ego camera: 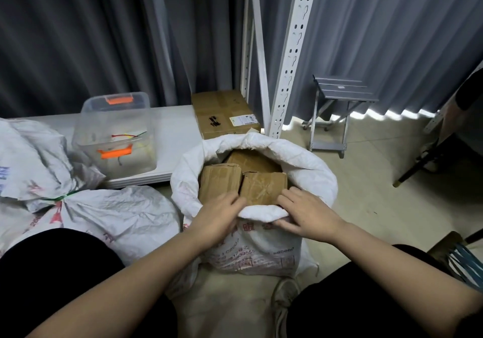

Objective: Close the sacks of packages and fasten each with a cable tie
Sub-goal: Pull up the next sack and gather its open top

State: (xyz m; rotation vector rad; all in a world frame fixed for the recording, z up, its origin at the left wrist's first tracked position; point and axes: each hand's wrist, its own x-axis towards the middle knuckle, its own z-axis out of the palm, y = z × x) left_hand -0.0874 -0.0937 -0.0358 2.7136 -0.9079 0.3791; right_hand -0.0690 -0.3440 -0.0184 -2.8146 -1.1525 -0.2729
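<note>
We grip the rolled near rim of the open sack (pixel 261 154) between our knees, left hand (pixel 219 216) and right hand (pixel 308 216) curled over it (boxes (pixel 243 183) just behind), probably to unroll slack for tying like the sack (pixel 104 215) to its left.

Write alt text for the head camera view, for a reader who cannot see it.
A person's left hand and right hand grip the rolled-down near rim of an open white sack holding taped cardboard packages. To the left lies a closed sack tied with a green cable tie, behind it a clear plastic bin with orange latches.
</note>
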